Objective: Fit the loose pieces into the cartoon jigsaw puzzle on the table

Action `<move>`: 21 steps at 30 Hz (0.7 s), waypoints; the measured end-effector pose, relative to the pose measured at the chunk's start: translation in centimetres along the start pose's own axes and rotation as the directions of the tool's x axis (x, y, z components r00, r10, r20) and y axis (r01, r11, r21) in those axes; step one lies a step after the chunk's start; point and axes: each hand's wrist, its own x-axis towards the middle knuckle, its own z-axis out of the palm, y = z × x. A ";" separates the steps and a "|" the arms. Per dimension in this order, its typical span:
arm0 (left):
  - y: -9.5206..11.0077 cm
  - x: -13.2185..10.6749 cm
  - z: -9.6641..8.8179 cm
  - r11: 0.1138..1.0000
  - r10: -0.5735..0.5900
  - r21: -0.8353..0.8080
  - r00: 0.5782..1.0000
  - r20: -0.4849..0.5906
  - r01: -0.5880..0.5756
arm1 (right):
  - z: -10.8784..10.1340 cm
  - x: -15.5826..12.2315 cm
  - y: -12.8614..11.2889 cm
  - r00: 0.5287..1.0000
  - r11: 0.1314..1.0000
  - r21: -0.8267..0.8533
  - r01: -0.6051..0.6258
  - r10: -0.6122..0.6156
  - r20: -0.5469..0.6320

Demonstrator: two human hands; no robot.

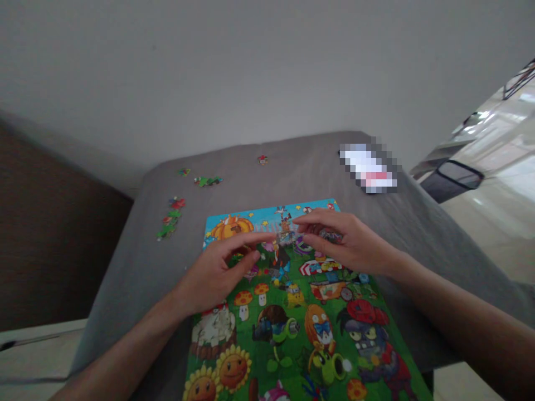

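Observation:
A colourful cartoon jigsaw puzzle [292, 328] lies on a grey table [134, 278], almost fully assembled. My left hand [217, 273] rests over the puzzle's upper left part, fingers stretched forward and lying flat, fingertips near the centre top. My right hand [338, 239] hovers over the upper right part, its fingers extended leftward toward the same spot near the fence picture. The two hands' fingertips almost meet. Whether a small piece sits under the fingertips is hidden.
Loose puzzle pieces lie at the table's far left: a green and red cluster [170, 220], a green group [208, 180] and a single piece [262, 160]. A blurred white object [370, 168] sits at the far right corner. Shiny floor shows to the right.

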 end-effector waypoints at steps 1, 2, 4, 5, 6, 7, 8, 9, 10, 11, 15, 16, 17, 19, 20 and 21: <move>0.6 -0.3 0.8 0.999 0.036 0.007 0.999 0.029 -0.036 | 0.6 -0.1 -0.5 0.999 0.997 0.070 -0.040 0.039 0.029; 1.0 -0.5 1.4 0.997 0.078 0.002 0.996 0.041 -0.078 | 1.3 -0.2 -0.9 0.995 0.987 0.139 -0.083 0.075 0.062; 1.4 -0.9 2.2 0.990 0.137 -0.038 0.990 0.019 -0.136 | 2.3 -0.3 -1.5 0.982 0.951 0.265 -0.161 0.127 0.139; 1.4 -1.0 2.5 0.987 0.147 -0.068 0.989 0.002 -0.147 | 2.7 -0.3 -1.7 0.974 0.929 0.317 -0.190 0.137 0.182; 1.4 -1.1 2.8 0.984 0.145 -0.102 0.989 -0.014 -0.146 | 2.9 -0.4 -1.9 0.966 0.913 0.350 -0.210 0.138 0.219; 1.4 -1.1 3.0 0.981 0.135 -0.136 0.990 -0.026 -0.138 | 3.1 -0.4 -2.0 0.961 0.906 0.363 -0.217 0.132 0.245; 1.5 -1.2 3.2 0.978 0.121 -0.169 0.992 -0.035 -0.125 | 3.1 -0.4 -2.0 0.958 0.906 0.362 -0.218 0.127 0.259; 1.5 -1.2 3.3 0.974 0.105 -0.198 0.994 -0.041 -0.111 | 3.1 -0.4 -2.0 0.956 0.908 0.358 -0.217 0.123 0.266; 1.5 -1.3 3.4 0.969 0.090 -0.227 0.995 -0.045 -0.098 | 3.0 -0.4 -2.0 0.955 0.907 0.359 -0.219 0.122 0.272; 1.5 -1.3 3.6 0.965 0.074 -0.248 0.996 -0.048 -0.084 | 3.0 -0.4 -2.0 0.953 0.902 0.368 -0.227 0.127 0.276; 1.4 -1.5 3.8 0.974 0.059 -0.217 0.997 -0.040 -0.067 | 2.4 -0.4 -1.8 0.932 0.917 0.342 -0.208 0.079 0.354; 1.4 -1.5 3.7 0.978 0.067 -0.194 0.997 -0.032 -0.072 | 2.1 -0.4 -1.7 0.928 0.939 0.303 -0.163 0.042 0.369; 1.3 -1.5 3.6 0.982 0.075 -0.170 0.997 -0.025 -0.078 | 1.7 -0.4 -1.6 0.927 0.957 0.264 -0.117 0.010 0.375; 1.2 -1.6 3.1 0.988 0.093 -0.123 0.995 -0.040 -0.098 | 0.5 -0.4 -1.0 0.945 0.971 0.222 -0.084 0.007 0.327; 1.1 -1.5 2.8 0.990 0.098 -0.094 0.993 -0.061 -0.103 | -0.2 -0.3 -0.7 0.960 0.965 0.237 -0.111 0.042 0.278; 1.1 -1.5 2.4 0.992 0.101 -0.063 0.991 -0.085 -0.107 | -1.0 -0.3 -0.3 0.968 0.949 0.272 -0.158 0.096 0.230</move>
